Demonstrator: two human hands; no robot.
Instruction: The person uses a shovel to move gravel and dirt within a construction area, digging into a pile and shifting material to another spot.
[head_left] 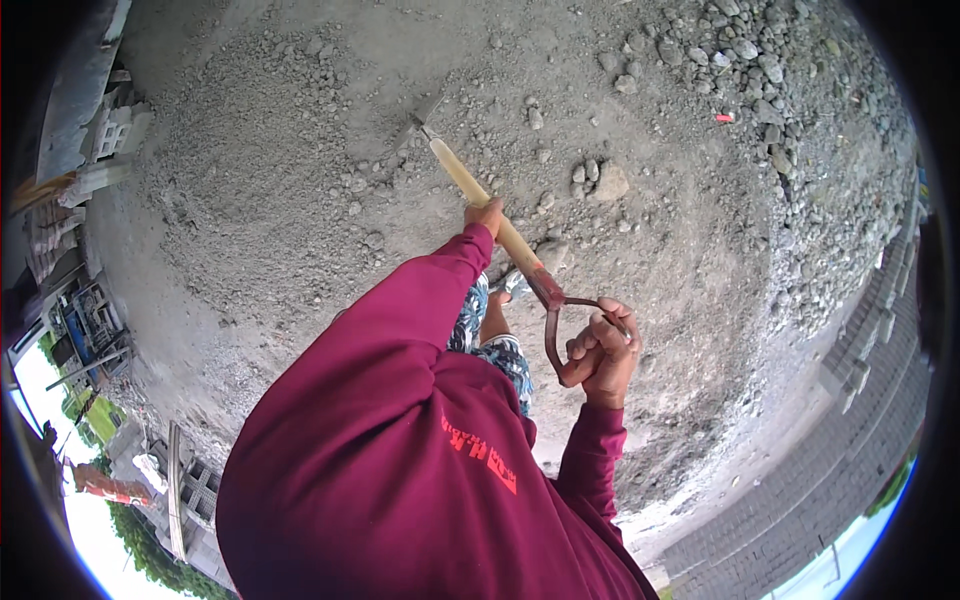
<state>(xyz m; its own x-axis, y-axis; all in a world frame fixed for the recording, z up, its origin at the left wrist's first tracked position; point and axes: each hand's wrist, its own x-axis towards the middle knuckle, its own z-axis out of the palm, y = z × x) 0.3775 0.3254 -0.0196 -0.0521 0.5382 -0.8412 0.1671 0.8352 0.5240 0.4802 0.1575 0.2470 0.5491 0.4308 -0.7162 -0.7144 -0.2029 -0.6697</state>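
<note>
I take the clock with its centre in the middle of the view. The shovel [515, 245] lies slantwise across this middle, from 11 o'clock to 4 o'clock. Its blade [414, 124] is at 11 o'clock, over the gray gravel [260, 190]; I cannot tell how deep it goes in. The left hand [486, 216] is at 12 o'clock, near the centre, and its fingers are wrapped around the wooden shaft. The right hand [603, 362] is at 4 o'clock, closed around the brown handle [551, 345] at the near end of the shovel. Between 1 and 2 o'clock a broad stone [610, 182] lies on the gravel, with smaller stones just beside it. Farther out, a small red piece [724, 118] lies at 2 o'clock, near a heap of rocks [770, 68]. Gray blocks [112, 133] stand at 10 o'clock
</note>
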